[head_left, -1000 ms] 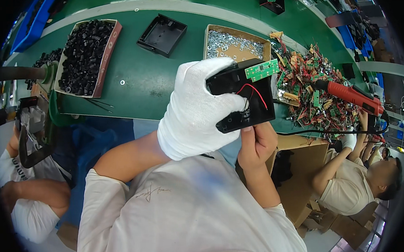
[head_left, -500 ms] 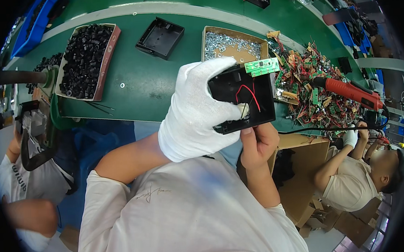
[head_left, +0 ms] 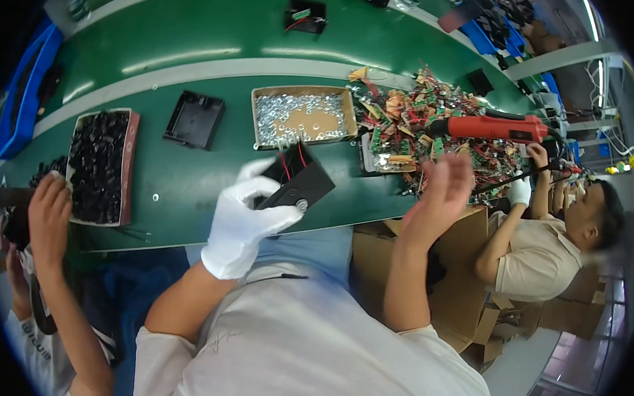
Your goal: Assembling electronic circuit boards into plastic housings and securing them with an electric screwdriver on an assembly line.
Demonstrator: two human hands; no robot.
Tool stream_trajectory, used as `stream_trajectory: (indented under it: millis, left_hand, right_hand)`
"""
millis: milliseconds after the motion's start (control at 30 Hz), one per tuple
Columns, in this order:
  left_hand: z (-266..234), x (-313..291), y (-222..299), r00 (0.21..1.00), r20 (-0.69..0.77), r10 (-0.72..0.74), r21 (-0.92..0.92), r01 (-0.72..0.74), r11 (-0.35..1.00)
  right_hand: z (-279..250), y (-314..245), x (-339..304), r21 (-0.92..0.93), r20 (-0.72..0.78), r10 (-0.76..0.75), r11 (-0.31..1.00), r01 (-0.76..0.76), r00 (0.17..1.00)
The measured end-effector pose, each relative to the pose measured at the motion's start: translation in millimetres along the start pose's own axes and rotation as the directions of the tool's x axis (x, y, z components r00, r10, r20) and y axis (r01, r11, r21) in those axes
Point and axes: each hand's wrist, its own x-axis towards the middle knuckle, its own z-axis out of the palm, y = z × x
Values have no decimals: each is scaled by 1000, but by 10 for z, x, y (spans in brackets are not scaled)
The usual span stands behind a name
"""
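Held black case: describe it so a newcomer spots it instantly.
Find the green bench. Over its near edge, the white-gloved left grip holds the black case, tilted. Red wire shows at its opening; unlike the open case lying to its upper left, it's held.

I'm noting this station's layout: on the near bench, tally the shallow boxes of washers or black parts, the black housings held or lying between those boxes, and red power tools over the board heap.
Shallow boxes: 2 (black-parts box, washer box)
Black housings: 2 (held housing, lying housing)
Red power tool: 1
Total: 5
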Motion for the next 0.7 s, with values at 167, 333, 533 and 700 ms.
stream_trajectory:
  millis: [167, 333, 533, 700]
  left_hand:
    - [31, -59, -8, 852, 221, -474, -469, 519, 714]
    - [141, 8, 23, 827, 218, -518, -673, 512, 534]
    - [73, -44, -13, 820, 190, -540, -677, 508, 532]
    - [182, -49, -46, 865, 95, -492, -540, 460, 705]
  right_hand:
    - [-91, 5, 1116, -72, 49, -79, 994, 82, 996]
    - [-94, -363, 897, 224, 142, -306, 936, 270, 942]
    - [219, -876, 160, 669, 621, -323, 693, -268, 715]
    - [307, -999, -130, 591, 706, -367, 776, -219, 605]
